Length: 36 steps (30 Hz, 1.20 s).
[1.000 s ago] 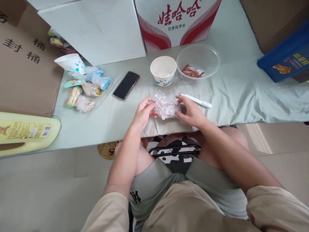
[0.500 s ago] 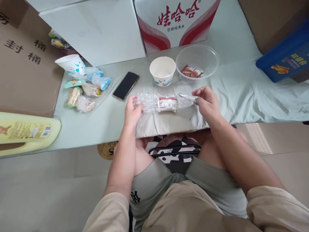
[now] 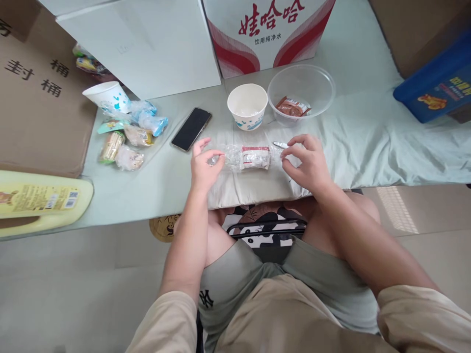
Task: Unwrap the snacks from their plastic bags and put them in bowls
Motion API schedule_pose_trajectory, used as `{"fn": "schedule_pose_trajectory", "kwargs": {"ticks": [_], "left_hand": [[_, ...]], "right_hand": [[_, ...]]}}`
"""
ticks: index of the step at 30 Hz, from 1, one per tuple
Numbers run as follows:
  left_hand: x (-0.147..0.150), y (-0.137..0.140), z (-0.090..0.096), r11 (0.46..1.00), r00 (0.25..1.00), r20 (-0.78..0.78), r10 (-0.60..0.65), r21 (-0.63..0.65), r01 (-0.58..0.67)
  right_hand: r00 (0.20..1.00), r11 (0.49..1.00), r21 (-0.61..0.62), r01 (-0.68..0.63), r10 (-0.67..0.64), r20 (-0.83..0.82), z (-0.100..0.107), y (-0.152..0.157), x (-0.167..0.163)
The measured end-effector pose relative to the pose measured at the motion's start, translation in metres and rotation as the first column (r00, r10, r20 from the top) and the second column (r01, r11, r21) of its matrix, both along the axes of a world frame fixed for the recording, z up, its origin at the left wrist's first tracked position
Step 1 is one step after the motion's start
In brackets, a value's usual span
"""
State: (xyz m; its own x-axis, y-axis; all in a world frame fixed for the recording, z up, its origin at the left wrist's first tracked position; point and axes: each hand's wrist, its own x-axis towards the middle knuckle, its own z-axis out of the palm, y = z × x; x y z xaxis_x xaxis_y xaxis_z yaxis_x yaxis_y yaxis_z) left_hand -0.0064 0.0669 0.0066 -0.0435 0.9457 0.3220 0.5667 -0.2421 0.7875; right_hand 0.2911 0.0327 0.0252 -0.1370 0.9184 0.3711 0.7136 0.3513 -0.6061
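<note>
A small white packet with a red band [image 3: 255, 158] lies on the cloth near the table's front edge. Clear plastic wrap [image 3: 231, 158] surrounds it and spreads out to both sides. My left hand [image 3: 206, 166] pinches the wrap's left end between thumb and finger. On the other side, my right hand [image 3: 309, 164] has its fingertips closed on the right end. A thin silvery strip [image 3: 280, 144] shows beside the right fingertips; whether it is gripped cannot be made out.
Behind the packet stand a paper cup [image 3: 248, 110] and a clear plastic bowl [image 3: 320, 93] holding a brown packet [image 3: 293, 107]. A phone [image 3: 192, 129], bagged snacks [image 3: 138, 135] and a tipped paper cup [image 3: 106, 96] lie leftward. Boxes [image 3: 147, 49] line the back; a blue container [image 3: 434, 88] is at right.
Both hands have come inward toward the packet, the right one more. They pinch the plastic closer to it, and the wrap's ends look bunched shorter. The packet stays in place.
</note>
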Motion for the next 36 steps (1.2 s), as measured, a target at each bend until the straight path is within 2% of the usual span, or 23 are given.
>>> {"fn": "schedule_pose_trajectory", "kwargs": {"ticks": [2,4,5,7,8,9,10,12,13,14,15,16,18,19,20,22,24,25,28,30,32,34,36], "left_hand": [[0.0,-0.005,0.008,0.995,0.998,0.059,0.003,0.1,-0.009],[-0.001,-0.012,0.017,0.991,0.982,0.184,-0.038,0.132,0.014],[-0.001,-0.016,0.021,0.994,0.963,0.26,-0.068,0.099,0.043],[-0.005,-0.022,0.031,0.983,0.911,0.395,-0.122,-0.079,0.166],[-0.007,-0.025,0.036,0.945,0.886,0.441,-0.144,-0.205,0.256],[-0.01,-0.027,0.04,0.876,0.866,0.47,-0.169,-0.332,0.351],[-0.013,-0.028,0.043,0.781,0.851,0.484,-0.205,-0.443,0.44],[-0.018,-0.028,0.047,0.6,0.825,0.486,-0.287,-0.58,0.551],[-0.02,-0.027,0.047,0.557,0.821,0.473,-0.319,-0.607,0.567],[-0.022,-0.026,0.045,0.562,0.827,0.455,-0.33,-0.609,0.559],[-0.023,-0.024,0.043,0.618,0.846,0.434,-0.311,-0.583,0.527],[-0.023,-0.022,0.04,0.713,0.872,0.413,-0.26,-0.527,0.463],[-0.022,-0.018,0.033,0.908,0.926,0.359,-0.118,-0.339,0.247],[-0.02,-0.016,0.03,0.959,0.949,0.309,-0.067,-0.242,0.146],[-0.019,-0.014,0.026,0.981,0.971,0.235,-0.045,-0.172,0.087],[-0.015,-0.012,0.021,0.983,0.995,0.044,-0.088,-0.157,0.093],[-0.008,-0.011,0.018,0.949,0.977,-0.077,-0.197,-0.265,0.17],[-0.004,-0.011,0.017,0.93,0.969,-0.077,-0.236,-0.308,0.202],[0.011,-0.015,0.017,0.886,0.958,0.152,-0.245,-0.365,0.285],[0.021,-0.018,0.02,0.848,0.907,0.376,-0.193,-0.401,0.346],[0.028,-0.02,0.026,0.801,0.838,0.527,-0.141,-0.438,0.409],[0.031,-0.02,0.031,0.788,0.8,0.594,-0.085,-0.452,0.419],[0.032,-0.018,0.035,0.81,0.793,0.609,0.001,-0.466,0.357]], "right_hand": [[0.99,0.991,-0.003,-0.13,0.13,-0.059,0.007,-0.006,0.0],[0.953,0.951,-0.091,-0.295,0.286,-0.103,0.012,-0.011,-0.001],[0.93,0.919,-0.149,-0.364,0.349,-0.115,0.013,-0.012,-0.001],[0.888,0.851,-0.255,-0.459,0.445,-0.116,0.014,-0.014,-0.001],[0.875,0.825,-0.296,-0.481,0.474,-0.102,0.014,-0.014,-0.001],[0.87,0.811,-0.333,-0.481,0.487,-0.073,0.013,-0.014,0.0],[0.875,0.81,-0.366,-0.459,0.483,-0.03,0.012,-0.013,0.0],[0.902,0.84,-0.409,-0.356,0.423,0.082,0.009,-0.013,0.002],[0.918,0.865,-0.406,-0.295,0.374,0.129,0.007,-0.012,0.003],[0.934,0.891,-0.385,-0.242,0.321,0.158,0.005,-0.012,0.004],[0.949,0.916,-0.349,-0.198,0.269,0.167,0.003,-0.012,0.004],[0.962,0.937,-0.307,-0.164,0.221,0.161,0.001,-0.012,0.004],[0.981,0.967,-0.232,-0.102,0.137,0.141,0.0,-0.013,0.001],[0.984,0.975,-0.21,-0.071,0.103,0.143,0.0,-0.013,-0.002],[0.985,0.979,-0.2,-0.043,0.075,0.157,0.0,-0.013,-0.005],[0.977,0.981,-0.192,-0.01,0.05,0.207,0.001,-0.014,-0.014],[0.961,0.982,-0.188,-0.035,0.085,0.262,0.001,-0.014,-0.023],[0.952,0.98,-0.185,-0.069,0.12,0.28,0.0,-0.015,-0.027],[0.931,0.966,-0.184,-0.18,0.228,0.287,-0.003,-0.016,-0.036],[0.928,0.957,-0.205,-0.203,0.255,0.27,-0.006,-0.017,-0.039],[0.933,0.949,-0.239,-0.205,0.263,0.246,-0.008,-0.016,-0.038],[0.941,0.937,-0.263,-0.231,0.284,0.184,-0.01,-0.013,-0.035],[0.947,0.918,-0.271,-0.291,0.317,0.058,-0.012,-0.01,-0.031]]}}
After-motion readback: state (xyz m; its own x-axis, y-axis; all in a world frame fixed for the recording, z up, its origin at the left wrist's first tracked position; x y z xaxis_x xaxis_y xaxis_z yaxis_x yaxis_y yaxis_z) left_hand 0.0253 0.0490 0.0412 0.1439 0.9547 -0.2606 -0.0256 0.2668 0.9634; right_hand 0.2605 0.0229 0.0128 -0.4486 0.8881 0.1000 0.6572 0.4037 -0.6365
